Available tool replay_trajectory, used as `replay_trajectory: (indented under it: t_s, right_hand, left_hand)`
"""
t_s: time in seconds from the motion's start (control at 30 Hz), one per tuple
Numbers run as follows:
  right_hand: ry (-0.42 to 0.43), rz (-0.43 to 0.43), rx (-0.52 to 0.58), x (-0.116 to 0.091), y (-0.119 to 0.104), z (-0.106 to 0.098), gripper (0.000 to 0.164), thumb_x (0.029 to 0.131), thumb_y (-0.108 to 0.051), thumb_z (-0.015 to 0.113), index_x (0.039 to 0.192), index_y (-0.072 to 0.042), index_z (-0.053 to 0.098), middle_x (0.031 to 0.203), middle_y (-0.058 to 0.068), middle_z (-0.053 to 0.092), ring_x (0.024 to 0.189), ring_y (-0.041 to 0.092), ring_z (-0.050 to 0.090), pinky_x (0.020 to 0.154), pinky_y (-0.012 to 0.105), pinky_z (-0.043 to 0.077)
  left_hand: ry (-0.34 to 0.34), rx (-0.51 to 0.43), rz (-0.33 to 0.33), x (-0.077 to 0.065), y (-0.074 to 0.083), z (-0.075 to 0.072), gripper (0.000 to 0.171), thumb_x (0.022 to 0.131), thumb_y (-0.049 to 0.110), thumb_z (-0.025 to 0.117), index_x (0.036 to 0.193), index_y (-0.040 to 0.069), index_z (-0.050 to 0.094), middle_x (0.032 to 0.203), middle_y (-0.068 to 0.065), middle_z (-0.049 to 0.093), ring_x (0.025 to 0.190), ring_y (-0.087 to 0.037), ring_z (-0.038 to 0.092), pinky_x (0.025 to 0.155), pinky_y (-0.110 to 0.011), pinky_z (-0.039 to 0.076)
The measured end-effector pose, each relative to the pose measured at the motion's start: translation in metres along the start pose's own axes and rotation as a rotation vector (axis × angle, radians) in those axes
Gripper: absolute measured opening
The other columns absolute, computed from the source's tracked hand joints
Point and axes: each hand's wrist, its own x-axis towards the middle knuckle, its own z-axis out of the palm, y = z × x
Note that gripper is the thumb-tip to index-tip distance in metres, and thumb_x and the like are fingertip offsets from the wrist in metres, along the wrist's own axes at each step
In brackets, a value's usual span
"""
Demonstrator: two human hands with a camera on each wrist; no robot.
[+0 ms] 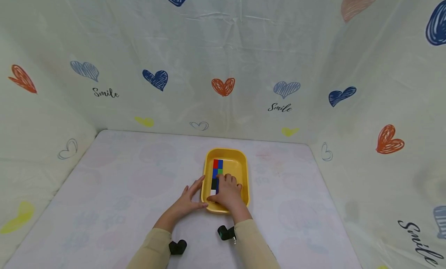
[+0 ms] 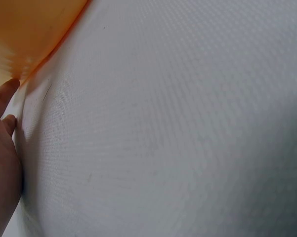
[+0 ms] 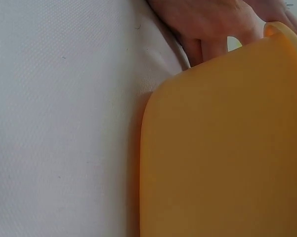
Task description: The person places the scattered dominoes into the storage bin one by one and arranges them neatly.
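A yellow tray (image 1: 243,160) holds two adjoining columns of small coloured blocks (image 1: 215,172). Red, blue, black and white ones show in the left column; blue and green ones at the far end of the right column. My right hand (image 1: 229,191) reaches over the tray's near end. Its thumb and index finger bend about a dark blue block (image 1: 217,187), partly hidden under the hand. My left hand (image 1: 186,201) lies along the tray's left side, fingers extended and thumb apart, tips at the rim. One left fingertip meets the tray wall (image 2: 34,34) in the left wrist view.
The tray stands on a table with a white cloth (image 1: 139,176). A pale curtain (image 1: 195,52) with printed hearts surrounds the back and sides. Black wrist devices (image 1: 177,247) show at both sleeves, close to the cloth.
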Motion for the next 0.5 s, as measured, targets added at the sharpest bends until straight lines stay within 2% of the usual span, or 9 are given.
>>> replay_trajectory:
  t_s: [0.33,0.5]
  right_hand:
    - [0.014,0.013,-0.012,0.0013,-0.0025,-0.0007,0.085,0.076,-0.058,0.075,0.14,-0.01,0.045,0.132,0.018,0.044,0.118,0.036,0.038,0.095,0.057,0.035]
    - [0.007,0.017,-0.024,0.0023,-0.0029,-0.0008,0.086,0.075,-0.056,0.077,0.14,-0.011,0.044,0.131,0.018,0.043,0.118,0.036,0.038,0.096,0.058,0.034]
  left_hand:
    - [0.001,-0.004,-0.008,-0.0007,0.0011,0.0002,0.096,0.079,0.039,0.08,0.156,0.036,0.022,0.155,-0.008,0.035,0.148,-0.034,0.0,0.114,-0.057,-0.01]
    - [0.0,-0.003,-0.01,-0.001,0.0012,0.0002,0.096,0.079,0.04,0.08,0.156,0.036,0.022,0.155,-0.007,0.035,0.148,-0.034,0.0,0.114,-0.056,-0.01]
